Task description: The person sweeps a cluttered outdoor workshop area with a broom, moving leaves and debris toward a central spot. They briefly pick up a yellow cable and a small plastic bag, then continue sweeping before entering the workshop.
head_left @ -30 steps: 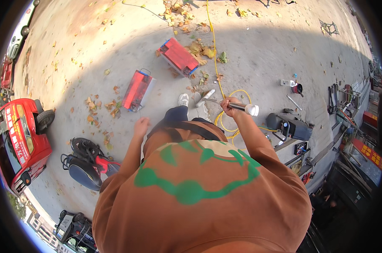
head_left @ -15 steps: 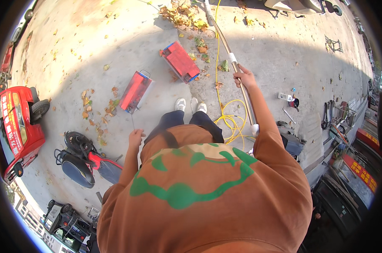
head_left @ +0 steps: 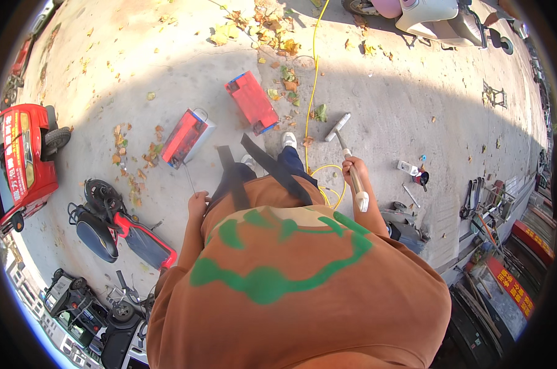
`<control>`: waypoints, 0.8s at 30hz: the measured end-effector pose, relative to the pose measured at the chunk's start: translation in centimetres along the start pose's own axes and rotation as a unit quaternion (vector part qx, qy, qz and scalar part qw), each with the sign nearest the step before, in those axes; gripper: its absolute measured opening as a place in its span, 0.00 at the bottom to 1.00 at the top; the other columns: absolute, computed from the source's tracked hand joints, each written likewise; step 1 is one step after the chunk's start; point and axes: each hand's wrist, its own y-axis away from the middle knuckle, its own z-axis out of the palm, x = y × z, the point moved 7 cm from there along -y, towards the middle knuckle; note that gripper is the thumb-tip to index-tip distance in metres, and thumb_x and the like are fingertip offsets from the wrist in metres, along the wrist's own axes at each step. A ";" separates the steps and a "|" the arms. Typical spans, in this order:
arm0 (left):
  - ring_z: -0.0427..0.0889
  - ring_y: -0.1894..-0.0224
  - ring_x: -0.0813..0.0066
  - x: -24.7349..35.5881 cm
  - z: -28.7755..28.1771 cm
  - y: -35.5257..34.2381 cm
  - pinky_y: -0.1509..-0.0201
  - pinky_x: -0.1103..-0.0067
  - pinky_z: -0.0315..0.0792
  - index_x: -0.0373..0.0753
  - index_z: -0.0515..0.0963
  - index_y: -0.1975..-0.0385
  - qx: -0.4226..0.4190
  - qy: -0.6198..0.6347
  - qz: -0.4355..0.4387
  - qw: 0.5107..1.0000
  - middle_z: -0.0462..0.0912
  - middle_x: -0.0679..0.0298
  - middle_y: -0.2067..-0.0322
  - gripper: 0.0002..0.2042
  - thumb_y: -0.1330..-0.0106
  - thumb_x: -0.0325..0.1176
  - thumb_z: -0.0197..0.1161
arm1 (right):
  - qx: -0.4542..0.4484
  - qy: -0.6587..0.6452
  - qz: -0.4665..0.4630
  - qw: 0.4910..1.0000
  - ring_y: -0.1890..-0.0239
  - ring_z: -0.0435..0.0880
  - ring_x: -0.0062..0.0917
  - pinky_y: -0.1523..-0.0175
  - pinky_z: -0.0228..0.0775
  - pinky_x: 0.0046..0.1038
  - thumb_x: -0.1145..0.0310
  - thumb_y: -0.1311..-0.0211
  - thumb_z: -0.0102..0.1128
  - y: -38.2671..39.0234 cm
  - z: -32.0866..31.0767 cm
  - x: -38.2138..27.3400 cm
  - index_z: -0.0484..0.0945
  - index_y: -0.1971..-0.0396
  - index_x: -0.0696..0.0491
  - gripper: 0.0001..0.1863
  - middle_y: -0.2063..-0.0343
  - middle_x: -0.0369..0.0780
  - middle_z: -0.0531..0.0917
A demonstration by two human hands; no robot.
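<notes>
You are standing on a sunlit concrete yard point(head_left: 137, 67) scattered with dry leaves, and your orange shirt is filling the near part of the view.

Just past the shirt on the left, your left hand point(head_left: 198, 203) is hanging low with its fingers curled narrowly around the near end of a thin metal rod point(head_left: 190, 178), which is pointing away from you toward the ground. On the right, your right hand point(head_left: 353, 170) is wrapping its fingers fully around the shaft of a long-handled hammer point(head_left: 338, 127). The white grip end is sticking back toward you and the grey cylindrical head is pointing out over the ground.

Between the hands, your white shoe point(head_left: 289, 140) is stepping forward beside a loose coil of yellow hose point(head_left: 327, 178), which is running away to the far edge.

By the look of it, you are in the carrying stage, with both tools in hand and nothing struck or set down yet. Any next move is calling for a firm hold on the hammer and care that your feet are not catching the coil.

Farther out, two red boxes are lying on the concrete: one point(head_left: 186, 136) far left of your shoe, the other point(head_left: 252, 101) beyond it among the leaves. A black and red scooter point(head_left: 121, 230) is parked near on the left.
</notes>
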 end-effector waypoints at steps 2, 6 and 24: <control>0.75 0.76 0.78 0.5 2.2 1.2 0.69 0.82 0.69 0.33 0.78 0.70 0.027 -0.136 0.053 0.989 0.80 0.63 0.78 0.12 0.44 0.37 0.59 | -0.042 -0.034 -0.008 0.999 0.88 0.64 0.10 0.86 0.60 0.10 0.77 0.43 0.46 -2.2 2.0 -1.9 0.62 0.69 0.56 0.04 0.85 0.32 0.66; 0.76 0.75 0.78 0.7 5.0 2.4 0.68 0.80 0.70 0.33 0.78 0.72 0.028 -0.096 0.029 0.995 0.80 0.63 0.78 0.13 0.44 0.38 0.58 | -0.189 0.038 -0.010 0.981 0.86 0.63 0.13 0.85 0.59 0.13 0.77 0.43 0.49 -2.1 6.3 -6.0 0.62 0.65 0.55 0.08 0.82 0.33 0.65; 0.77 0.73 0.75 -1.4 12.0 4.0 0.64 0.78 0.70 0.31 0.78 0.71 0.053 -0.065 0.033 0.996 0.81 0.60 0.77 0.15 0.44 0.40 0.57 | -0.093 0.397 -0.062 0.911 0.90 0.68 0.18 0.88 0.57 0.21 0.82 0.49 0.53 16.8 0.0 -10.3 0.60 0.38 0.51 0.35 0.84 0.39 0.75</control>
